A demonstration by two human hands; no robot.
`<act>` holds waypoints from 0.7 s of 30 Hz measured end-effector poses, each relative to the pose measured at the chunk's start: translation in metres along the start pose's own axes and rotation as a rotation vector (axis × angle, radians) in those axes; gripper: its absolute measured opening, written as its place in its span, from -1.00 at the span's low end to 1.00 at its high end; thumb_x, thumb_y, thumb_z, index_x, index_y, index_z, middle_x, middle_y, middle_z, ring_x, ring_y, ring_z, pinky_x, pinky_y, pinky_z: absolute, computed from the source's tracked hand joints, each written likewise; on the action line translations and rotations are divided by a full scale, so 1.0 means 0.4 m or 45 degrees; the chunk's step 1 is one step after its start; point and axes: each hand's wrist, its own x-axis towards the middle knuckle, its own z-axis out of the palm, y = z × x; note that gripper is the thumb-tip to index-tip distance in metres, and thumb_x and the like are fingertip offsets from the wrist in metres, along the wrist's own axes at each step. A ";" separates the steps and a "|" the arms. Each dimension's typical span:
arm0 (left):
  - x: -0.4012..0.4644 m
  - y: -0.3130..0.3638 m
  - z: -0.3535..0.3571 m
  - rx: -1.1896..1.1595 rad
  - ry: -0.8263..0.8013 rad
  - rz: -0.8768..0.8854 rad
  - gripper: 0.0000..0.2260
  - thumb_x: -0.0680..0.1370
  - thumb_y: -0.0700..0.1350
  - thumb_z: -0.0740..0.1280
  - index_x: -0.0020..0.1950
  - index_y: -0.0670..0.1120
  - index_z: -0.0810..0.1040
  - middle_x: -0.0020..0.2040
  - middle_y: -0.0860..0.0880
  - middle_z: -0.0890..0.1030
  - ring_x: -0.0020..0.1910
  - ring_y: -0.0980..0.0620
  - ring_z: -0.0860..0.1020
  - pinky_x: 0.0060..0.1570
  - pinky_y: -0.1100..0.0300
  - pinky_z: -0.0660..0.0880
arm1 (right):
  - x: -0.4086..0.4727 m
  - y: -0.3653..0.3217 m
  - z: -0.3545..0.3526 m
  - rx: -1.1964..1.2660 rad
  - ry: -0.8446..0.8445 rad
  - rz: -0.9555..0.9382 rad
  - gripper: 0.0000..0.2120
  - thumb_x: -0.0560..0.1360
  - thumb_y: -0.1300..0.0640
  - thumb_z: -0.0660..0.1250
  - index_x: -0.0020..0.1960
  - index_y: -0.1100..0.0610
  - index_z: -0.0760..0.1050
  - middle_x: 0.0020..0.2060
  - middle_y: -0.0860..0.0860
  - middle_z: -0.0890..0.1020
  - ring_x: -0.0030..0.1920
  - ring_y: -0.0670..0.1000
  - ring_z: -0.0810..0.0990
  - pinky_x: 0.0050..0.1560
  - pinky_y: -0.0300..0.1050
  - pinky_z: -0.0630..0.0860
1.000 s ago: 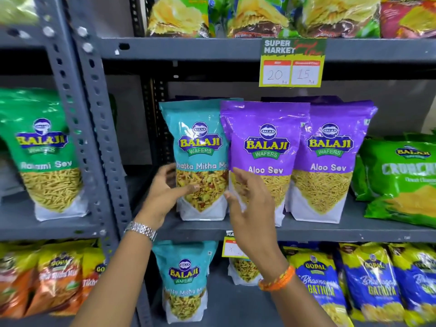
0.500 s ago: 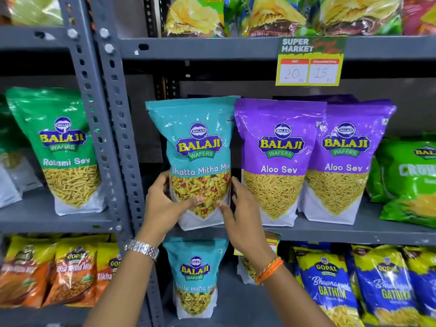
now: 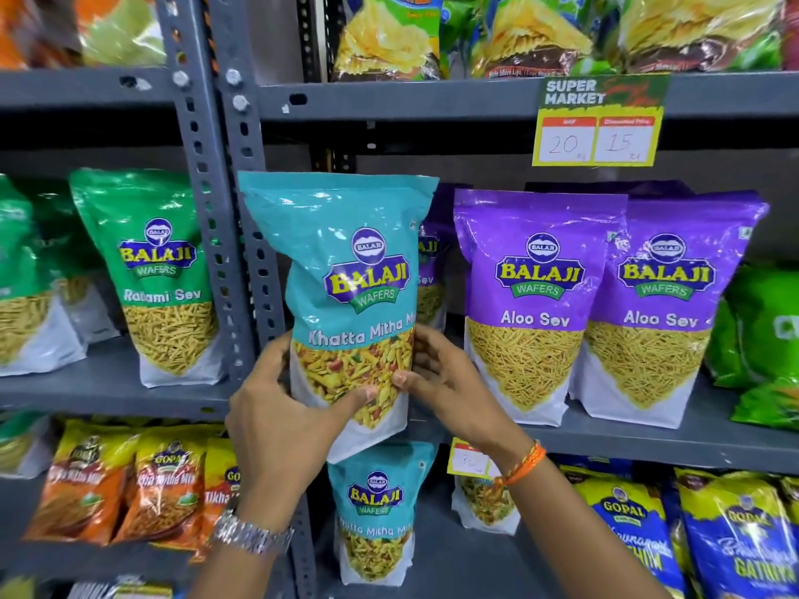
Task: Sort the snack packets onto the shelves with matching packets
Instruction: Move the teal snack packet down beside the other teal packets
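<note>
A teal Khatta Mitha Mix packet (image 3: pixel 346 270) is held upright in front of the middle shelf, clear of its edge. My left hand (image 3: pixel 281 421) grips its lower left side, thumb across the front. My right hand (image 3: pixel 449 386) grips its lower right side. A matching teal Khatta Mitha Mix packet (image 3: pixel 376 512) stands on the lower shelf right below. Two purple Aloo Sev packets (image 3: pixel 536 304) (image 3: pixel 661 309) stand on the middle shelf (image 3: pixel 648 443) to the right, and a third purple one (image 3: pixel 428 270) is partly hidden behind the held packet.
Green Ratlami Sev packets (image 3: pixel 160 274) fill the left bay past the grey upright posts (image 3: pixel 229 209). Orange and yellow Gopal packets (image 3: pixel 121 482) sit lower left, blue Gopal Gathiya packets (image 3: pixel 726 542) lower right. A price tag (image 3: pixel 599 123) hangs from the upper shelf.
Both hands closed on the teal packet and pulled it off the middle shelf, out and to the left toward me. The purple packet behind it came into view.
</note>
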 end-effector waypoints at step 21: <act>-0.489 -0.280 0.027 -0.277 -0.715 -0.604 -0.22 0.01 -0.14 0.78 0.19 -0.03 0.59 0.10 0.05 0.77 0.08 0.08 0.74 -0.03 0.20 0.65 | -0.591 0.339 0.067 0.150 0.207 0.601 -0.34 0.18 0.31 0.68 0.18 -0.04 0.54 0.15 -0.01 0.72 0.20 0.09 0.68 0.11 0.01 0.66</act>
